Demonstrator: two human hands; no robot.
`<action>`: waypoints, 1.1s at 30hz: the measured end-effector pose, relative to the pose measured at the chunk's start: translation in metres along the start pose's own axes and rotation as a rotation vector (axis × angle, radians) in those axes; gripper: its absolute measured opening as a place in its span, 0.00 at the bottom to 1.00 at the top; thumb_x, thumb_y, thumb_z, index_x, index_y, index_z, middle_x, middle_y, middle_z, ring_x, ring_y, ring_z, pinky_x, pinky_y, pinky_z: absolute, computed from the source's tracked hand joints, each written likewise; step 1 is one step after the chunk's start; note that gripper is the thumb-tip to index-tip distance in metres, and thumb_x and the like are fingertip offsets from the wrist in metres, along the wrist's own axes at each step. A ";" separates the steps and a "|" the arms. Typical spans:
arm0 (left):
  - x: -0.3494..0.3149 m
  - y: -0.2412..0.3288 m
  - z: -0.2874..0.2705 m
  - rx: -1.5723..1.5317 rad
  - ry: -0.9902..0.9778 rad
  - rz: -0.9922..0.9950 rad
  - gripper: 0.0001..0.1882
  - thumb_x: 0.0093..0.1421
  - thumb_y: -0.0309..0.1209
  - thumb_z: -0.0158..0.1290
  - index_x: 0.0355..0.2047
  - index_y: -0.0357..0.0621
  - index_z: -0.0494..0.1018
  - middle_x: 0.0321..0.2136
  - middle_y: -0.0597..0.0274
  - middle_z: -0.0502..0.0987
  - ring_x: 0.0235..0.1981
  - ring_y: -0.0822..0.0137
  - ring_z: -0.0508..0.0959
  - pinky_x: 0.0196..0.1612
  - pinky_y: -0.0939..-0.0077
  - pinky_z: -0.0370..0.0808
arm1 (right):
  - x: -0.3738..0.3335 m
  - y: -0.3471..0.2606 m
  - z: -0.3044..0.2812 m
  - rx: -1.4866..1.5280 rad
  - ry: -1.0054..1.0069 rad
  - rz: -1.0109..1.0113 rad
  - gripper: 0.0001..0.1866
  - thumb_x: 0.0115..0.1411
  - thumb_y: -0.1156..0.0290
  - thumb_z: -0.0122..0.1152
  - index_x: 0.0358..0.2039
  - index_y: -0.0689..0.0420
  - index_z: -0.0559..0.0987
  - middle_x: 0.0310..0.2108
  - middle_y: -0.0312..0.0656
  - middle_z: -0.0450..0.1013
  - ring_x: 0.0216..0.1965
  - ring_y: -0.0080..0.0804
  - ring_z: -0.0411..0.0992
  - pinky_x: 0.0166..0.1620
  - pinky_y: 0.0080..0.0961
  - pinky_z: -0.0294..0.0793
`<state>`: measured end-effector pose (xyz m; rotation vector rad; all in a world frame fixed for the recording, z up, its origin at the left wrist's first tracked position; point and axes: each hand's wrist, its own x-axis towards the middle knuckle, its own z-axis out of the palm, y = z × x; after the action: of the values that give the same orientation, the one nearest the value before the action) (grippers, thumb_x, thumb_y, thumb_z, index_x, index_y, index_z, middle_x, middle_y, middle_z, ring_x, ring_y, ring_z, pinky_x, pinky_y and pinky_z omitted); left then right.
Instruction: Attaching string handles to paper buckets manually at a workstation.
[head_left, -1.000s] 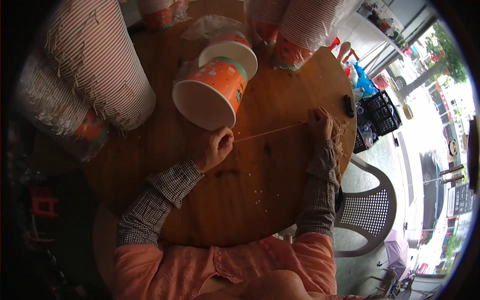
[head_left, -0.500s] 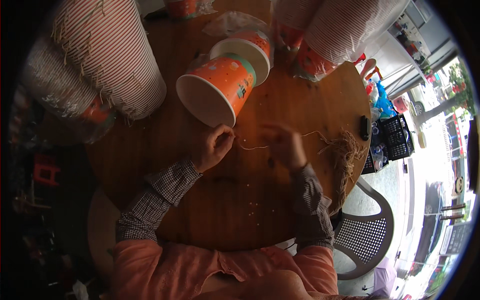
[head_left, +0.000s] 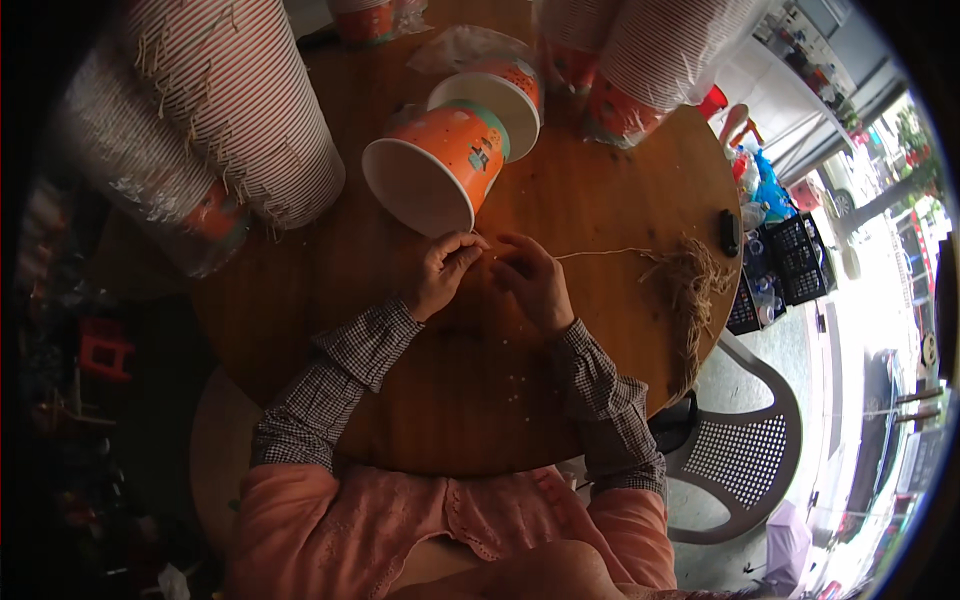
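Observation:
An orange paper tub (head_left: 455, 145) with a white rim lies on its side, its open mouth toward me. Just below its rim, my left hand (head_left: 445, 275) is closed in a pinch, apparently on the end of a thin, pale string (head_left: 605, 252). Close beside it on the right, my right hand (head_left: 535, 285) has its fingers bent around the same string, fingertips pointing at my left fingertips. From there the string runs right to a loose tan bundle of strings (head_left: 695, 280) at the table edge. The exact fingertip contact is too small to make out.
Tall stacks of nested tubs (head_left: 245, 110) rise at the left, with string ends hanging from them. Plastic-wrapped stacks (head_left: 655, 65) stand at the far right. Another tub (head_left: 505, 95) lies behind the first. Small white specks (head_left: 515, 380) dot the round table (head_left: 430, 420).
My right hand has moved left and up, close to my left hand. The string on its right is pulled straighter. The whole view has shifted slightly.

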<state>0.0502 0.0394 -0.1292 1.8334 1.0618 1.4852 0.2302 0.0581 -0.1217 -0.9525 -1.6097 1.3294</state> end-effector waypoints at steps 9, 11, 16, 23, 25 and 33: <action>0.000 -0.002 -0.004 -0.374 -0.034 -0.231 0.08 0.65 0.28 0.49 0.42 0.36 0.67 0.34 0.60 0.76 0.35 0.76 0.76 0.40 0.82 0.73 | 0.001 -0.013 0.018 0.076 0.075 0.023 0.12 0.58 0.75 0.61 0.43 0.64 0.77 0.29 0.38 0.76 0.29 0.19 0.73 0.33 0.17 0.75; 0.003 -0.004 -0.005 -0.347 -0.067 -0.264 0.09 0.65 0.26 0.48 0.43 0.35 0.64 0.35 0.58 0.76 0.36 0.74 0.76 0.40 0.81 0.74 | 0.001 -0.016 0.020 0.123 0.123 0.040 0.10 0.58 0.75 0.60 0.40 0.64 0.78 0.27 0.37 0.76 0.28 0.19 0.73 0.32 0.16 0.74; 0.005 -0.006 -0.003 -0.365 -0.093 -0.252 0.09 0.64 0.24 0.49 0.43 0.35 0.65 0.37 0.59 0.76 0.38 0.74 0.77 0.43 0.79 0.74 | -0.001 -0.014 0.017 0.099 0.194 0.049 0.09 0.60 0.73 0.58 0.39 0.64 0.78 0.28 0.37 0.76 0.26 0.19 0.72 0.30 0.16 0.74; 0.004 -0.009 -0.001 -0.314 -0.160 -0.199 0.10 0.61 0.22 0.52 0.43 0.35 0.68 0.37 0.60 0.76 0.41 0.73 0.77 0.44 0.79 0.75 | -0.001 -0.014 0.024 0.285 0.292 0.034 0.07 0.62 0.73 0.57 0.33 0.64 0.77 0.25 0.36 0.74 0.24 0.18 0.70 0.29 0.15 0.72; 0.003 -0.009 0.000 -0.276 -0.124 -0.174 0.09 0.60 0.24 0.54 0.40 0.36 0.70 0.35 0.61 0.77 0.38 0.73 0.77 0.41 0.78 0.76 | -0.001 -0.013 0.026 0.259 0.316 0.026 0.06 0.61 0.73 0.58 0.32 0.63 0.77 0.25 0.35 0.74 0.24 0.17 0.70 0.29 0.15 0.72; 0.004 -0.001 -0.002 -0.128 -0.091 -0.156 0.08 0.58 0.27 0.56 0.37 0.39 0.74 0.33 0.60 0.78 0.34 0.69 0.78 0.36 0.76 0.76 | 0.000 -0.005 0.021 0.265 0.460 0.009 0.09 0.58 0.73 0.62 0.23 0.59 0.74 0.19 0.31 0.70 0.23 0.14 0.66 0.27 0.13 0.66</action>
<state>0.0487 0.0433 -0.1275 1.6744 1.0172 1.3341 0.2104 0.0491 -0.1189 -1.0117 -1.0546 1.1858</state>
